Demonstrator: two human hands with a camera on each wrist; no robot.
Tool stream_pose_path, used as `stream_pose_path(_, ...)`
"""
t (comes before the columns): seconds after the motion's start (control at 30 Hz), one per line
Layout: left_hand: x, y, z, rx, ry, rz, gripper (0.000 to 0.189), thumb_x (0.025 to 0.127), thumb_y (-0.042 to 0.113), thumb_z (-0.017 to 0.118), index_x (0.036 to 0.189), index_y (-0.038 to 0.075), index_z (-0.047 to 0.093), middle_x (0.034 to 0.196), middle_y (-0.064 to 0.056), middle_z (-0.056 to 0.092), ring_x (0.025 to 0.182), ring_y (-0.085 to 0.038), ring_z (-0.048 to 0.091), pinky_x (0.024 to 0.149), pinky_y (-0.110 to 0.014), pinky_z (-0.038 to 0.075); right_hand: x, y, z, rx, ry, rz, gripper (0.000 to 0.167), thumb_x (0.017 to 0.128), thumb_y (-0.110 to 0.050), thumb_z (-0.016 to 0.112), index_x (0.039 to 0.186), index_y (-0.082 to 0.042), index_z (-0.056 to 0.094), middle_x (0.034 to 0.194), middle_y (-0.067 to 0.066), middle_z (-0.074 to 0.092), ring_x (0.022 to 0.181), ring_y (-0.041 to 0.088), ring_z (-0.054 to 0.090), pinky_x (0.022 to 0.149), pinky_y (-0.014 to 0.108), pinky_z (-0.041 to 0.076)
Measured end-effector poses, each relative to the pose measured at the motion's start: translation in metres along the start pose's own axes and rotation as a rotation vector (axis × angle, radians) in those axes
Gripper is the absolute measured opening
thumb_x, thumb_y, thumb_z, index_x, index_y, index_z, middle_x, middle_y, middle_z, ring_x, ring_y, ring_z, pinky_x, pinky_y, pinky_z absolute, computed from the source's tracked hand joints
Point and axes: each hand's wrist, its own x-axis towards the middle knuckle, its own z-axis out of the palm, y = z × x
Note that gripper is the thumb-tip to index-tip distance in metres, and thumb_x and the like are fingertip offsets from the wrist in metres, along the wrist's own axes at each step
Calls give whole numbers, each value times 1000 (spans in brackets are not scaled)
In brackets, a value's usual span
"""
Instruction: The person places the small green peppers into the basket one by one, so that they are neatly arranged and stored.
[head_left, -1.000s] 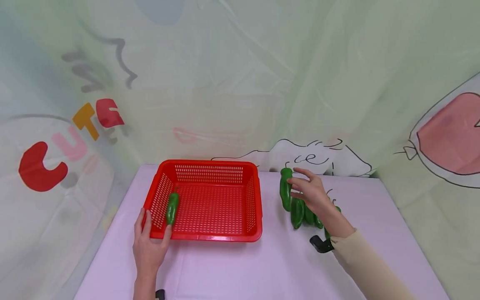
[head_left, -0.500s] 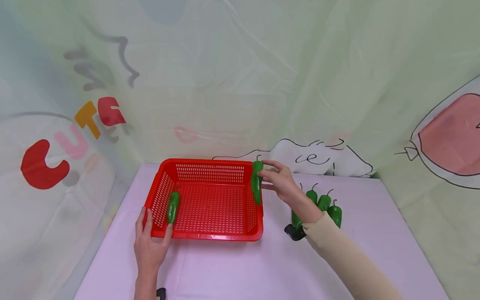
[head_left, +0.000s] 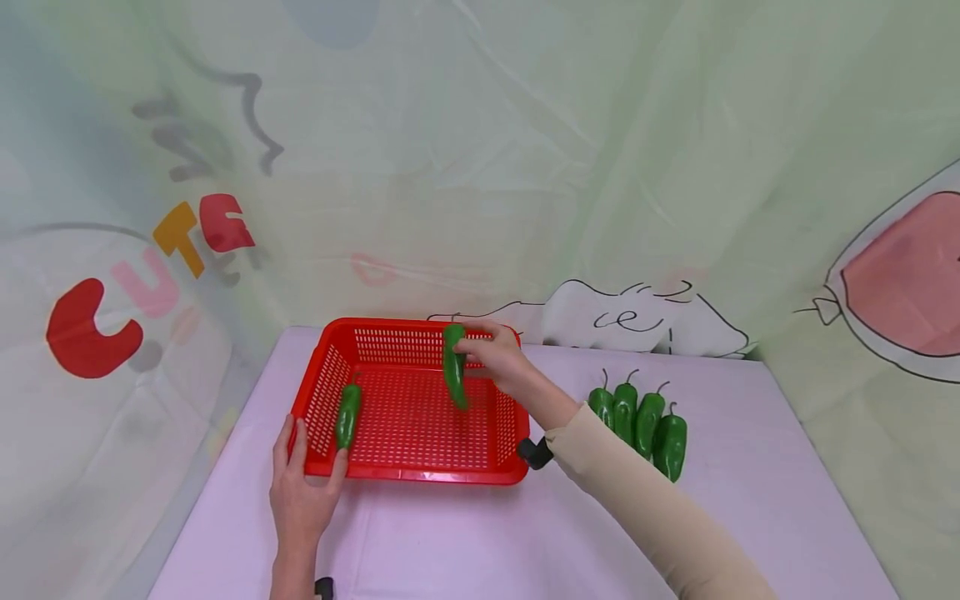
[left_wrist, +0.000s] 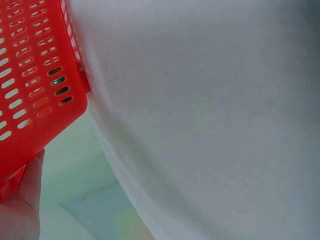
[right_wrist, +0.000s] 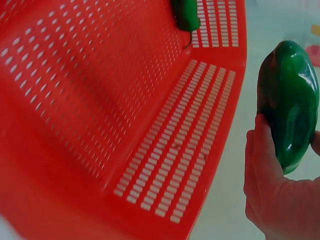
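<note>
My right hand (head_left: 497, 354) pinches a green chili pepper (head_left: 453, 367) near its stem end, over the right part of a red plastic basket (head_left: 420, 477). In the right wrist view the same pepper (right_wrist: 290, 105) is held between thumb and fingers, with the basket's slotted wall beside it. At the basket's near left corner, my left hand (head_left: 302, 492) grips the rim, fingers outside the left wall and thumb at the front edge. Another green pepper (head_left: 347, 417) lies inside along the left wall. The left wrist view shows that hand (left_wrist: 27, 200) on the basket's rim (left_wrist: 30, 155).
Several green peppers (head_left: 648, 417) lie side by side right of the basket, partly hidden by the right sleeve (head_left: 637, 500). A pale cloth covers the table (head_left: 450, 542). Printed curtains (head_left: 480, 167) hang behind and at both sides.
My right hand has carried the pepper leftward from the group at the right, across the basket's right rim, to above its inside. The left hand has stayed on the basket.
</note>
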Motion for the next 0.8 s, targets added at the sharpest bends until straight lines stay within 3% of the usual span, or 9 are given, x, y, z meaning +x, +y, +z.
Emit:
stream_pose_path(0.27,0,-3,1,-1,2,3,78,81,24,76,147,0,43,155,-14,34,138,-36,37,95,-60,48,15,7,37,15,-53,58,49,88,1,63,136,-2,52,109,18,65,80,20,66,82,45,59)
stream_pose_path(0.5,2,-2,1,0,-7,0,79,81,23,77,148,1,42,156,-13,33,139,-35,36,93,-60,48,26,18,67,-7,-95,74,50,88,0,64,136,0,52,115,21,63,89,25,69,83,47,58)
stream_pose_path(0.8,0,-5,1,10,-2,3,80,79,22,78,148,0,42,156,-12,34,138,-34,37,92,-60,49,36,41,98,-20,-129,128,47,87,-1,65,132,1,53,107,16,64,83,23,67,83,47,58)
